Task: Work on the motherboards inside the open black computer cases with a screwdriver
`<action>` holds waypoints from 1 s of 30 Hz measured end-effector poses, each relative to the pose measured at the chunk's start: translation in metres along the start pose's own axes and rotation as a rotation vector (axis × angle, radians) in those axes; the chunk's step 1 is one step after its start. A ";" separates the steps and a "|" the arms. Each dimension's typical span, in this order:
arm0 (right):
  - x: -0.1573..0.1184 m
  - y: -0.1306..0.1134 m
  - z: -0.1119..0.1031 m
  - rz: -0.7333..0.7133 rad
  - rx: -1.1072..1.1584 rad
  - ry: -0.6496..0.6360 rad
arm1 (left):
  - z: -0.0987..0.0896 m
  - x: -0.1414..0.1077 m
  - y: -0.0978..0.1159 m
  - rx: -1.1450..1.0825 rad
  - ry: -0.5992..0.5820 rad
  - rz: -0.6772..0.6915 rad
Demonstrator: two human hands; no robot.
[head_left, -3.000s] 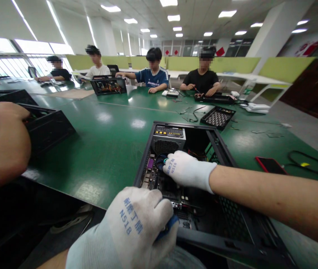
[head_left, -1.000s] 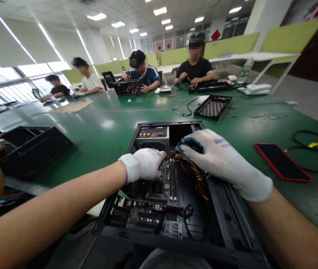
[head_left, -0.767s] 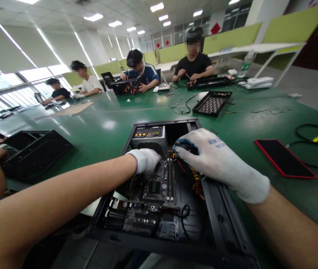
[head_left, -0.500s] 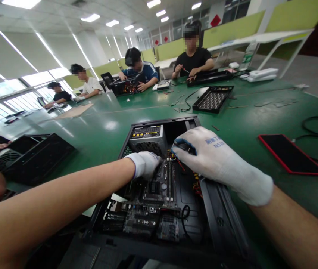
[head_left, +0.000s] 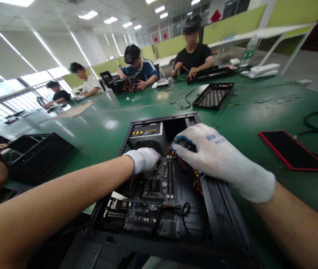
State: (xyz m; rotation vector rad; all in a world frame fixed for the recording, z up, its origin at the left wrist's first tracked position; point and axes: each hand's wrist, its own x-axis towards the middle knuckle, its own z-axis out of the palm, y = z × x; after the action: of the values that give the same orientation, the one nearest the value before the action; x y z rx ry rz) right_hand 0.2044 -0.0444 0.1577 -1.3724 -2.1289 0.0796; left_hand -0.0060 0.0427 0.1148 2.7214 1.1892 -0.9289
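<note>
An open black computer case (head_left: pixel 226 220) lies in front of me with a motherboard (head_left: pixel 155 185) inside. At its far left corner sits a grey power supply (head_left: pixel 147 135) with a yellow and black label. My left hand (head_left: pixel 147 160), in a white glove, reaches down at the motherboard's far edge, just below the power supply; its fingertips are hidden. My right hand (head_left: pixel 200 145), gloved too, is curled over the case's right side around a dark object that I cannot make out. Red and yellow wires (head_left: pixel 196 182) run beneath it.
A red-edged black pad (head_left: pixel 293 150) and black cables (head_left: pixel 315 123) lie at the right on the green table (head_left: pixel 100 127). Another case (head_left: pixel 41 158) and a person's arm are at the left. Beyond a black tray (head_left: pixel 213 96), several people sit working.
The view has shifted slightly. Both my hands stay in nearly the same places at the case.
</note>
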 end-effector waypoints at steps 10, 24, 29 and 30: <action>-0.001 0.002 0.002 -0.020 0.007 0.019 | -0.004 -0.001 0.000 -0.004 -0.039 -0.016; -0.001 0.003 0.003 -0.026 0.006 0.029 | -0.004 -0.001 0.001 0.006 -0.038 -0.001; -0.001 0.003 0.004 -0.025 0.002 0.020 | -0.005 -0.001 0.002 0.013 -0.041 -0.002; -0.001 0.003 0.004 -0.024 0.003 0.019 | -0.005 -0.001 0.002 0.015 -0.042 -0.004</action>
State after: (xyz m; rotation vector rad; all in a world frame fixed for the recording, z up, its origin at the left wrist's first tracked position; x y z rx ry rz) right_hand 0.2051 -0.0427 0.1532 -1.3408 -2.1277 0.0600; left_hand -0.0025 0.0424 0.1192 2.6971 1.1854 -0.9943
